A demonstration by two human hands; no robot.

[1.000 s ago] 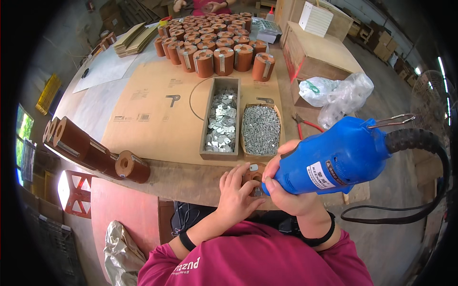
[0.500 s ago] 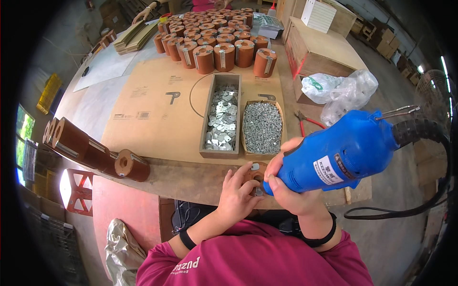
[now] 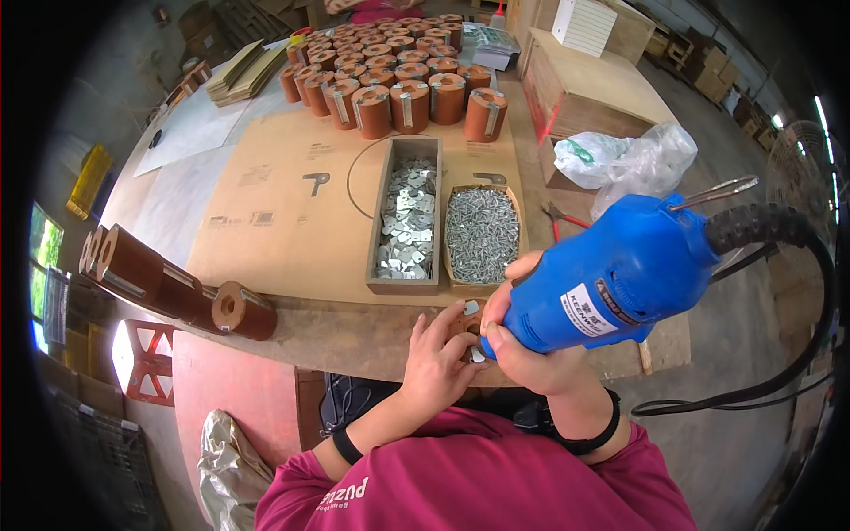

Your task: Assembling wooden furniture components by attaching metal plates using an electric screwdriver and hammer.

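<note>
My right hand [image 3: 536,361] is wrapped round a blue corded electric screwdriver [image 3: 633,270], its nose pointing down-left at a brown cylinder [image 3: 475,319] by the bench's near edge. Fingers of my left hand [image 3: 438,361] are curled against the left side of that cylinder, steadying it. One small metal plate [image 3: 471,308] lies on its far rim. A second plate [image 3: 478,355] is on the near rim, beside my left fingertips and the tool's nose. The screwdriver and my right hand hide the cylinder's right side; the driver's tip cannot be made out.
Beyond my hands stand a long box [image 3: 378,257] of metal plates and a carton [image 3: 449,252] of screws. Red-handled pliers [image 3: 556,221] lie at right. Finished-looking brown cylinders [image 3: 409,108] crowd the far table; several more [image 3: 243,310] lie left. A black cable [image 3: 810,354] loops at right.
The screwdriver has shifted slightly left, its nose now closer over the near plate. My left hand keeps its hold. At the far left, another person's hand has left the stack of boards.
</note>
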